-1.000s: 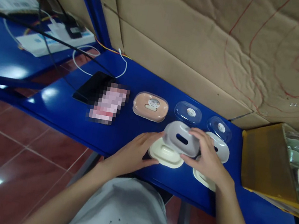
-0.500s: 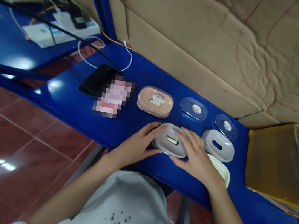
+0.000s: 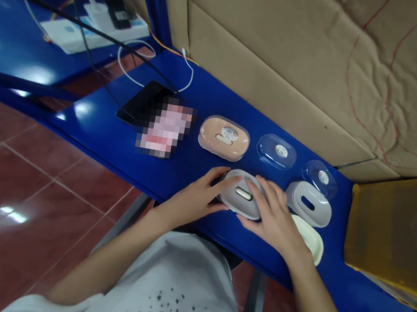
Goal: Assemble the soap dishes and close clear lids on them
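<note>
A grey oval soap dish point(image 3: 231, 198) sits between my two hands, low over the front part of the blue table. In its central slot shows a cream-coloured strip. My left hand point(image 3: 199, 197) grips the dish's left end, with one digit lying across the top. On the right end my right hand point(image 3: 274, 217) is closed the same way, a finger resting on the top face near the slot. Beside the right hand stands another grey soap dish point(image 3: 320, 217) with an open slot. A cream oval tray point(image 3: 315, 248) is partly hidden behind that hand.
Along the back of the blue table point(image 3: 120, 157) are a pink soap dish point(image 3: 210, 143) under a clear cover and two clear lids point(image 3: 268, 153) with labels. A pixelated pink item point(image 3: 162, 132) and black device lie left. A taped cardboard box point(image 3: 380, 227) stands right.
The view has shifted slightly, moving the table items right in the picture. Both hands stay on the grey soap dish; their fingers on its top have come closer together.
</note>
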`<state>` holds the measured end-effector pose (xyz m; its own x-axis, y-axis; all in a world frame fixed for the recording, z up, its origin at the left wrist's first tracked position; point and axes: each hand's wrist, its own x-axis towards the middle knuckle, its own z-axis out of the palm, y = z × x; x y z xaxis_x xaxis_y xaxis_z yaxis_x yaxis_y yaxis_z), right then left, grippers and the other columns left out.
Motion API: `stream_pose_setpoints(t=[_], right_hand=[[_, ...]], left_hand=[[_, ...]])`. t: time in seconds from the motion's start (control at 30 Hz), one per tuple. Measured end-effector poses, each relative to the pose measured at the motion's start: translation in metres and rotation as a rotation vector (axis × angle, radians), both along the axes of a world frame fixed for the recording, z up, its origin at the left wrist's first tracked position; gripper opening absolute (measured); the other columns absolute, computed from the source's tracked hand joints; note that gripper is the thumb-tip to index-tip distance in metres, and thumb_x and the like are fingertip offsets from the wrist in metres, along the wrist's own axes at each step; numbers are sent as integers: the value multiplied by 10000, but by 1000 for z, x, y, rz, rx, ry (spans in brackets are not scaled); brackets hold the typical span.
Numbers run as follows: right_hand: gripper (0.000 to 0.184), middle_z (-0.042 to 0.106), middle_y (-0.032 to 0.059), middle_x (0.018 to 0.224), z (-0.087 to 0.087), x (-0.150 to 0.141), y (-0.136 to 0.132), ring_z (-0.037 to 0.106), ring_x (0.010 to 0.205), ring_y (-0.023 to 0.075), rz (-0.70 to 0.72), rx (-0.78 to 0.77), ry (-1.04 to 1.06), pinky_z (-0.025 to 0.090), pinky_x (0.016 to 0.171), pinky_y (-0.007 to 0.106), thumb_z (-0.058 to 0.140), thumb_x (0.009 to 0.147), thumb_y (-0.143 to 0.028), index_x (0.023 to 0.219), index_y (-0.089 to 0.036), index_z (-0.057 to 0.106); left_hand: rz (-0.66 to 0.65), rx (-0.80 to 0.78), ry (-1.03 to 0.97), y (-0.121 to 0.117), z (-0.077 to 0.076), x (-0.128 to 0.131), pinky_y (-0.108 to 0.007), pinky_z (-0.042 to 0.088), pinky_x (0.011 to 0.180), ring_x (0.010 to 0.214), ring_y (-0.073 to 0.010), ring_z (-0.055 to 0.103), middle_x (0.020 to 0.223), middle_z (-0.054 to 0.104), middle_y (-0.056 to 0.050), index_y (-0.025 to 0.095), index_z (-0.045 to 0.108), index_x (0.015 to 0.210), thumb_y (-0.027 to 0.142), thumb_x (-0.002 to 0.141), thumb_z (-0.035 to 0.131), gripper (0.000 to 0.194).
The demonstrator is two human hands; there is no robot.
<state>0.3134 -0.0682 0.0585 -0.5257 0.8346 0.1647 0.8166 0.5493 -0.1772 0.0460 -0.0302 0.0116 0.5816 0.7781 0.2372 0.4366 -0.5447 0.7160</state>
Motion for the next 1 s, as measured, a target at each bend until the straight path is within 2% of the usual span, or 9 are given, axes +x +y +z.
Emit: stream_pose_setpoints(t=[0.17, 0.33, 0.4, 0.5, 0.57, 0.67, 0.77, 0.87, 1.0], right_hand=[[892, 457, 166, 1701, 0, 0, 0, 471, 1517, 415, -26, -71, 20, 440, 1218, 645, 674, 1030, -486, 1750, -315, 175], [791, 415, 112, 1747, 9, 18, 10, 421, 1591, 349, 4, -224, 111, 413, 1258, 616, 565, 1069, -589, 1735, -363, 202], [678, 397, 101, 1760, 8, 29, 21, 388, 1615, 322, -80, -190, 130, 373, 1285, 611, 458, 1117, -560, 1726, -360, 237], [644, 360, 148, 1772, 1, 43, 38, 318, 1645, 359, -278, -77, 63, 300, 1298, 668, 383, 1134, -547, 1716, -288, 285], [646, 431, 187, 1722, -4, 49, 45, 368, 1615, 385, -340, -35, 9, 293, 1288, 685, 390, 1128, -554, 1689, -236, 348], [622, 610, 198, 1535, -8, 52, 46, 533, 1466, 394, -362, 31, -1, 378, 1235, 648, 504, 1081, -593, 1580, -221, 509], [699, 552, 219, 1572, -9, 53, 42, 487, 1487, 431, -384, 71, -10, 391, 1208, 660, 615, 1013, -631, 1572, -223, 514], [755, 433, 238, 1685, -12, 54, 43, 395, 1571, 443, -383, 19, -39, 335, 1232, 698, 588, 1027, -626, 1640, -221, 418], [696, 543, 218, 1601, -6, 54, 44, 501, 1501, 416, -404, -34, 59, 390, 1206, 667, 590, 1034, -616, 1607, -243, 456]], left_hand=[[4, 103, 27, 0, -4, 0, -635, 490, 1203, 1512, -394, 488, 1616, 441, -160, 376, 401, 1620, 391, 1015, 745, 697], [12, 129, 37, 0, -2, 0, -626, 480, 1208, 1489, -393, 497, 1585, 482, -183, 303, 486, 1546, 440, 994, 769, 635], [10, 132, 36, 0, -1, 1, -615, 482, 1208, 1480, -385, 509, 1579, 498, -176, 301, 498, 1533, 424, 998, 767, 611], [16, 124, 41, 1, 0, 1, -611, 480, 1210, 1487, -387, 502, 1585, 496, -174, 297, 516, 1517, 413, 994, 773, 594], [24, 116, 44, 1, 0, 2, -614, 479, 1211, 1489, -391, 499, 1589, 492, -177, 291, 523, 1511, 405, 991, 776, 589], [32, 116, 33, 1, -1, 2, -612, 478, 1211, 1487, -393, 500, 1592, 491, -185, 274, 527, 1510, 391, 989, 778, 590], [30, 119, 19, 2, -2, 1, -619, 475, 1208, 1480, -398, 506, 1593, 497, -186, 275, 537, 1512, 385, 985, 781, 591], [13, 127, 18, 2, -1, 1, -628, 470, 1205, 1472, -401, 516, 1597, 505, -178, 285, 546, 1513, 390, 985, 780, 587], [2, 140, 30, 2, 0, 0, -618, 474, 1205, 1466, -397, 526, 1590, 515, -177, 278, 556, 1502, 393, 987, 779, 573]])
